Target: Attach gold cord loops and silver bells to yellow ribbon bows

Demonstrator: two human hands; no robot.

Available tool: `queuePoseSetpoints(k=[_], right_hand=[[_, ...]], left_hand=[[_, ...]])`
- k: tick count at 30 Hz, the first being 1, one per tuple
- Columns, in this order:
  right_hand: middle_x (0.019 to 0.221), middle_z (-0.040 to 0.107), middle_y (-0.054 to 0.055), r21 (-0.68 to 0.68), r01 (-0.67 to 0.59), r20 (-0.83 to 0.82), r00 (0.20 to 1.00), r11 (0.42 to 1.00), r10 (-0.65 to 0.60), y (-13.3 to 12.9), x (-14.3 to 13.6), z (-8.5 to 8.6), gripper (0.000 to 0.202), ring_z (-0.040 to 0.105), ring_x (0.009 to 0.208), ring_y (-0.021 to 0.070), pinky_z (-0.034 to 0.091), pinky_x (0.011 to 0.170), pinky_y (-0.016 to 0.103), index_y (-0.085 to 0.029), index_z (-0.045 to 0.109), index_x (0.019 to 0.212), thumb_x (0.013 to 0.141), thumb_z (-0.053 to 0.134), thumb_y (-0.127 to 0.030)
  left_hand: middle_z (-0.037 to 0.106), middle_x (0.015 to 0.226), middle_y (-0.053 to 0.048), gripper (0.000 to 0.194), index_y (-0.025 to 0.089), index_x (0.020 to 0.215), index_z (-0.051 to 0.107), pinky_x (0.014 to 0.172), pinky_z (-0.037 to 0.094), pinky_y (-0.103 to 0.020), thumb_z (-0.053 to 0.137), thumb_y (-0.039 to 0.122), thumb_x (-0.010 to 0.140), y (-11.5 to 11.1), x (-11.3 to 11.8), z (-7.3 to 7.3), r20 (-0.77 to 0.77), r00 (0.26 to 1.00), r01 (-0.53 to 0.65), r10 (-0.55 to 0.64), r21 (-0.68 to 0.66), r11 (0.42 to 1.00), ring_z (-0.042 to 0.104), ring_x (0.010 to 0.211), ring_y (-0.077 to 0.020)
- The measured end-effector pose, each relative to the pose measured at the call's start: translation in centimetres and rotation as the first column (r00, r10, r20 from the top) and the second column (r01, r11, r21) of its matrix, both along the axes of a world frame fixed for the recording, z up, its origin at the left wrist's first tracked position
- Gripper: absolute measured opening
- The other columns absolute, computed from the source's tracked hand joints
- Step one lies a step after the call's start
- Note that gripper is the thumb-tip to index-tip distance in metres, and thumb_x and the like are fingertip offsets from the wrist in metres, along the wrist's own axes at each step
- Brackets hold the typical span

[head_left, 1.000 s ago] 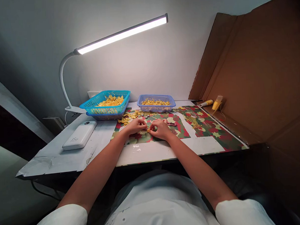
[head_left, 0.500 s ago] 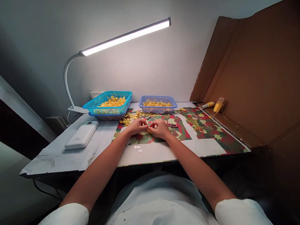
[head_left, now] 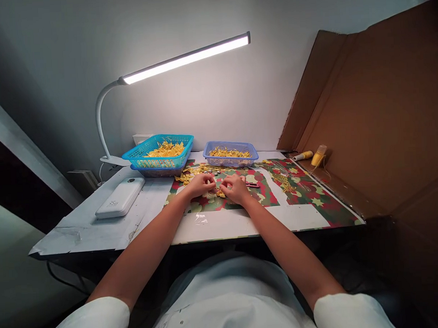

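Observation:
Above the middle of the camouflage-patterned cover [head_left: 267, 195], my left hand [head_left: 201, 185] is closed in a pinch, and what sits between its fingertips is too small to make out. My right hand [head_left: 235, 188] faces it a short gap away, also pinching, with its fingertips near the left ones. A small yellow ribbon piece [head_left: 220, 194] shows just below the right fingertips; whether it is held or lies on the cover is unclear. Behind the left hand lie loose yellow ribbon pieces [head_left: 186, 177]. A pinkish-red handled tool [head_left: 253, 185] lies beside the right hand, partly hidden.
A turquoise basket [head_left: 131, 155] of yellow pieces sits stacked at back left, a purple basket [head_left: 253, 155] at back centre. A white power bank [head_left: 119, 200] lies left, under a lit lamp [head_left: 185, 59]. Thread spools [head_left: 318, 156] and cardboard [head_left: 376, 104] stand right.
My hands have drawn slightly apart, the right one shifting a little to the right. The yellow piece beneath the fingers shows more. The whole view has tipped slightly.

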State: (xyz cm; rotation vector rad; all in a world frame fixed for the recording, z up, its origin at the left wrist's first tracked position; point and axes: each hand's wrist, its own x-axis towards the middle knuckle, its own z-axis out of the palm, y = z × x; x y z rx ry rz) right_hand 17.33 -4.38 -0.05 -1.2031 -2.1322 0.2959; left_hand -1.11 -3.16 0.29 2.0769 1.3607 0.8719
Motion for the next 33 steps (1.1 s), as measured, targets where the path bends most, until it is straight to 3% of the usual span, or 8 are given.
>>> queuePoseSetpoints(k=[3, 8, 13, 17, 23, 28, 33], right_hand=[[0.082, 0.070, 0.003, -0.066, 0.065, -0.082, 0.994, 0.996, -0.070, 0.5, -0.5, 0.0, 0.022, 0.055, 0.085, 0.0188, 0.028, 0.076, 0.033, -0.019, 0.070, 0.070, 0.085, 0.056, -0.027], [0.089, 0.073, 0.003, -0.160, -0.009, -0.071, 0.997, 0.987, -0.003, 1.2, -1.0, 0.2, 0.018, 0.057, 0.084, 0.0190, 0.032, 0.074, 0.031, -0.021, 0.074, 0.076, 0.081, 0.063, -0.035], [0.067, 0.068, 0.001, -0.300, -0.061, -0.045, 0.998, 0.952, 0.050, 1.9, -0.9, 0.8, 0.024, 0.057, 0.068, 0.0159, 0.034, 0.066, 0.028, -0.020, 0.075, 0.071, 0.079, 0.061, -0.038], [0.060, 0.063, 0.000, -0.348, -0.114, -0.077, 0.993, 0.931, 0.092, 2.6, -0.7, 0.9, 0.026, 0.055, 0.066, 0.0155, 0.034, 0.063, 0.026, -0.018, 0.074, 0.066, 0.075, 0.062, -0.039], [0.067, 0.063, 0.001, -0.357, -0.180, -0.163, 0.978, 0.917, 0.129, 3.6, -0.8, 0.3, 0.024, 0.056, 0.074, 0.0173, 0.036, 0.061, 0.025, -0.018, 0.073, 0.064, 0.072, 0.064, -0.039], [0.074, 0.066, 0.002, -0.330, -0.202, -0.192, 0.971, 0.922, 0.144, 4.1, -0.7, -0.6, 0.019, 0.058, 0.081, 0.0200, 0.040, 0.067, 0.027, -0.020, 0.073, 0.061, 0.071, 0.066, -0.034], [0.081, 0.067, 0.003, -0.297, -0.189, -0.194, 0.972, 0.936, 0.135, 4.1, -0.4, -1.2, 0.015, 0.059, 0.084, 0.0205, 0.042, 0.071, 0.029, -0.020, 0.074, 0.064, 0.071, 0.066, -0.030]], left_hand=[[0.063, 0.062, 0.000, 0.019, 0.016, 0.063, 0.065, 0.054, 0.037, -0.023, 0.057, 0.031, 0.072, 0.0, 0.0, 0.1, -0.016, 1.000, 0.026, -0.026, 0.041, 0.999, 0.050, 0.056, -0.0122], [0.060, 0.063, 0.000, 0.020, 0.016, 0.064, 0.066, 0.056, 0.036, -0.023, 0.058, 0.033, 0.072, 0.2, -0.1, 0.2, -0.066, 0.998, 0.030, -0.024, 0.088, 0.996, 0.049, 0.060, -0.0128], [0.060, 0.063, -0.001, 0.020, 0.016, 0.064, 0.065, 0.057, 0.035, -0.024, 0.057, 0.032, 0.073, 0.3, -0.1, 0.2, -0.116, 0.993, 0.045, -0.032, 0.113, 0.993, 0.049, 0.061, -0.0137], [0.061, 0.066, -0.001, 0.016, 0.016, 0.063, 0.063, 0.062, 0.037, -0.025, 0.056, 0.026, 0.073, 0.2, -0.2, 0.2, -0.187, 0.982, 0.063, -0.026, 0.194, 0.979, 0.051, 0.067, -0.0151], [0.063, 0.068, -0.002, 0.018, 0.018, 0.066, 0.063, 0.070, 0.038, -0.028, 0.055, 0.029, 0.078, 0.3, -0.3, -0.1, -0.254, 0.967, 0.069, 0.006, 0.287, 0.956, 0.053, 0.074, -0.0178], [0.065, 0.071, -0.002, 0.017, 0.018, 0.069, 0.064, 0.067, 0.039, -0.027, 0.056, 0.031, 0.076, 0.1, -0.3, -0.1, -0.211, 0.977, 0.064, -0.010, 0.249, 0.966, 0.055, 0.074, -0.0176], [0.067, 0.071, -0.002, 0.017, 0.016, 0.070, 0.067, 0.060, 0.041, -0.024, 0.054, 0.027, 0.072, 0.1, -0.3, 0.0, -0.128, 0.992, 0.017, -0.001, 0.124, 0.992, 0.056, 0.065, -0.0148]])
